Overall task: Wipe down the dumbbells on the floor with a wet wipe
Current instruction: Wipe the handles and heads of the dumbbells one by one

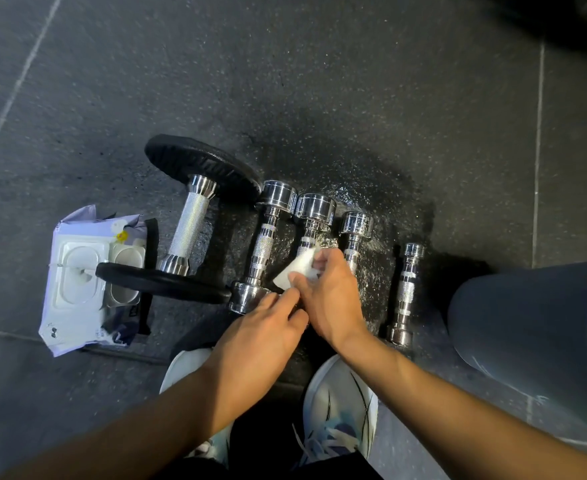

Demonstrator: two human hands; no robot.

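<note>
The right hand (326, 299) is pinching a crumpled white wet wipe (299, 270) between thumb and fingers, pressing it on the handle of the middle chrome dumbbell (316, 206), which is lying on the wet floor (354, 98). The left hand (261, 327) is resting just beside it, covering that dumbbell's near end; whether it is gripping cannot be told. A wipes pack (74, 282) is lying well to the left.

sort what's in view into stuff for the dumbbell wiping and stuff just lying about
In the job: white wet wipe, pinched in the right hand grip; left hand grip beside it; four small chrome dumbbells; large black-plated dumbbell with chrome handle; white wet-wipe pack.

Just lying about: dark grey rounded object at right; white patterned sneakers, worn.
</note>
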